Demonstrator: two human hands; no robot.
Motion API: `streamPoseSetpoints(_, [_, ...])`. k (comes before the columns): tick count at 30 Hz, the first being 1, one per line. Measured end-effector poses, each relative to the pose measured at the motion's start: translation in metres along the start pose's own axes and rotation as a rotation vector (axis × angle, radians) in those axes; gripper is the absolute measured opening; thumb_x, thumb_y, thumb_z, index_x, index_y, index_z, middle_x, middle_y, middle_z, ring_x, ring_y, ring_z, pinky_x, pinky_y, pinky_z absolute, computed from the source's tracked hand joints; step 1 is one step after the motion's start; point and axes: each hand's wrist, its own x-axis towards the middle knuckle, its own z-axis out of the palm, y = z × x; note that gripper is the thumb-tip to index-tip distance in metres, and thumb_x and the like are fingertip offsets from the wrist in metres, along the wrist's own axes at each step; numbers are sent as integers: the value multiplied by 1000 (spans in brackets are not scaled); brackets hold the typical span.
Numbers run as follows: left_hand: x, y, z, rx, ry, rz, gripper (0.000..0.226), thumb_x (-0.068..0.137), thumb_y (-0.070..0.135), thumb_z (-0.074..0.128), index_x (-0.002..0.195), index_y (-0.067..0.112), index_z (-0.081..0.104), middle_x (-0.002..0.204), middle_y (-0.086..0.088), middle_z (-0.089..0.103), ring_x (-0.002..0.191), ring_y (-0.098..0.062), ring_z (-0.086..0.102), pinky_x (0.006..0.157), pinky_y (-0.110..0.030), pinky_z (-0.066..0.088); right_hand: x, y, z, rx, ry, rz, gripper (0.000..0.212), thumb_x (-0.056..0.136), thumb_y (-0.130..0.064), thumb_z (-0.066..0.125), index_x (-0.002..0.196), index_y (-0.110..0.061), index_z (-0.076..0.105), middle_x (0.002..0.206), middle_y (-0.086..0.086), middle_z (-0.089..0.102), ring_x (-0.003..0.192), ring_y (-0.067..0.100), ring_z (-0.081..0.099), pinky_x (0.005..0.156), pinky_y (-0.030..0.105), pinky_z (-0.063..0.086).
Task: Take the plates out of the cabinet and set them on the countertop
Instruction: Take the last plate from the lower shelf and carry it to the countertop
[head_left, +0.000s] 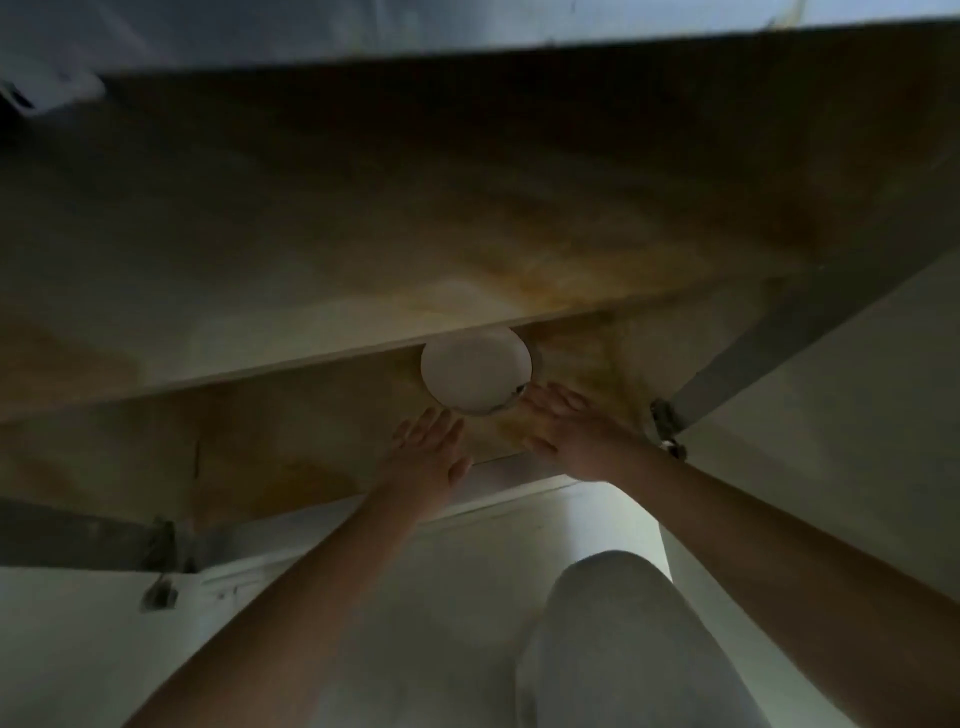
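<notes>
A round white plate (475, 371) lies on the stained floor of the low cabinet (291, 441), partly tucked under the inner shelf (260, 291). Whether more plates lie stacked beneath it I cannot tell. My left hand (428, 452) reaches in with fingers spread, just short of the plate's near left rim, holding nothing. My right hand (563, 428) is flat and open at the plate's near right rim, fingertips touching or almost touching it. The countertop is out of view.
Both cabinet doors stand open: the left door (67, 644) and the right door (831, 395), hung on metal hinges (665, 423). My knee in light trousers (623, 649) is at the bottom right, in front of the cabinet.
</notes>
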Motion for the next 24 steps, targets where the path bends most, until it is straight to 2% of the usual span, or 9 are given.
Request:
streamPoseSetpoints(3, [23, -6, 17, -2, 8, 7, 63, 105, 50, 14, 159, 22, 1, 167, 2, -6, 152, -17, -9, 121, -40, -3, 20, 9, 27, 26, -51, 3, 64, 102, -47, 27, 156, -25, 0, 164, -3, -5, 149, 22, -4, 118, 38, 3])
streamPoseSetpoints(9, [67, -12, 49, -21, 56, 21, 63, 104, 51, 18, 159, 23, 3, 168, -1, -4, 153, -20, -5, 122, -44, 4, 63, 14, 70, 78, -22, 36, 64, 102, -44, 33, 156, -21, 7, 164, 3, 4, 149, 25, 7, 119, 41, 10])
streamPoseSetpoints(14, [93, -21, 51, -300, 128, -128, 61, 105, 43, 27, 159, 26, 6, 168, -4, -3, 152, -26, 5, 121, -43, 12, 99, 28, 87, 406, 23, 207, 64, 102, -40, 36, 156, -20, 8, 164, 3, 4, 149, 22, 7, 119, 34, 14])
streamPoseSetpoints(17, [99, -30, 53, -249, 135, -148, 59, 106, 40, 29, 159, 26, 9, 167, -7, -3, 152, -27, 2, 121, -45, 13, 110, 39, 89, 283, 55, 176, 60, 103, -40, 32, 155, -22, 11, 164, 2, 4, 149, 18, 4, 118, 33, 10])
streamPoseSetpoints(21, [104, -35, 58, -146, 73, -110, 55, 105, 44, 27, 158, 33, 16, 167, -8, -8, 152, -32, 0, 121, -48, 13, 115, 42, 97, 104, 8, 115, 56, 102, -45, 28, 154, -28, 16, 164, 0, 4, 149, 23, 1, 118, 43, 2])
streamPoseSetpoints(24, [105, -39, 63, -92, 85, -103, 50, 105, 46, 28, 154, 37, 27, 167, -8, -6, 152, -33, 1, 121, -48, 14, 115, 40, 102, 19, 45, 106, 55, 101, -48, 27, 153, -31, 22, 164, 0, 8, 148, 27, 0, 116, 47, -7])
